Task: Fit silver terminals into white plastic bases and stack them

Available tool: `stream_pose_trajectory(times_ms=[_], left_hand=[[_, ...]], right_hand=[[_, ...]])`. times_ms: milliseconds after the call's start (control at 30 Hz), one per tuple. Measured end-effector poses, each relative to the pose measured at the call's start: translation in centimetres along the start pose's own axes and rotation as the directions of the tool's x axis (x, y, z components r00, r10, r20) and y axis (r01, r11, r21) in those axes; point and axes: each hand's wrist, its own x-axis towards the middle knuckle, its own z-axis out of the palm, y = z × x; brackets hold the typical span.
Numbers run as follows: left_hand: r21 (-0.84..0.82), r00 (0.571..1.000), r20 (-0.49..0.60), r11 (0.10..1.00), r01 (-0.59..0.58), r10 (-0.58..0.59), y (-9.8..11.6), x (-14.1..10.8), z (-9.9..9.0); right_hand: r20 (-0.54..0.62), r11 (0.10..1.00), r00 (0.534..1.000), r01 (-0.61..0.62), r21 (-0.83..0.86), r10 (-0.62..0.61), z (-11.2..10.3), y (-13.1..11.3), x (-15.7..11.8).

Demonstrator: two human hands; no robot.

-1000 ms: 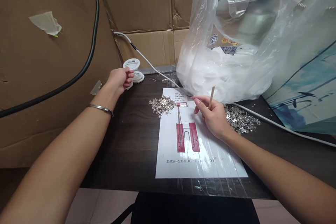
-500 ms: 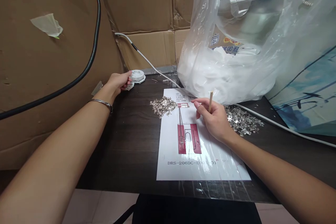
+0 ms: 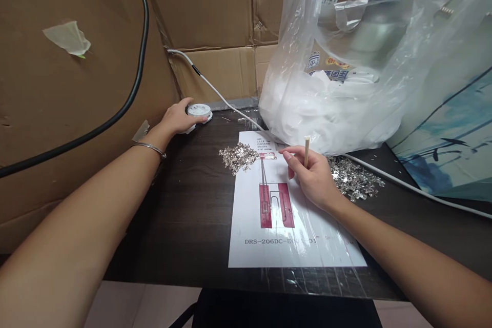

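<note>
At the back left of the dark table, my left hand [image 3: 180, 117] is at a small stack of white round plastic parts [image 3: 199, 110], with thumb and fingers apart around its side. My right hand [image 3: 310, 171] is closed round a thin wooden stick [image 3: 306, 151] that points up, over the right side of a printed sheet [image 3: 249, 251]. A pile of small shiny metal pieces [image 3: 239, 157] lies at the sheet's upper left edge. Another metal pile [image 3: 355, 178] lies just right of my right hand.
A clear plastic bag [image 3: 330, 113] full of white parts stands at the back right. A white cable [image 3: 219, 93] crosses behind the sheet. Cardboard [image 3: 215, 5] walls the back and left, where a black cable [image 3: 134, 82] hangs.
My left hand has opened its fingers and shifted slightly at the white parts. My right hand has hardly moved and keeps the stick.
</note>
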Motion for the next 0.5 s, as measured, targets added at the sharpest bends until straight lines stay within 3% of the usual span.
stream_pose_trajectory(times_ms=[233,500], left_hand=[[0.074,0.992,-0.013,0.99,0.124,-0.123,1.2,0.0,0.0],[0.01,0.992,-0.021,0.992,0.124,-0.123,1.1,-0.3,0.3]], right_hand=[[0.015,1.0,1.0,-0.003,-0.004,0.003,-0.1,0.0,-0.1],[0.021,1.0,1.0,-0.006,-0.013,0.006,0.0,-0.1,0.0]])
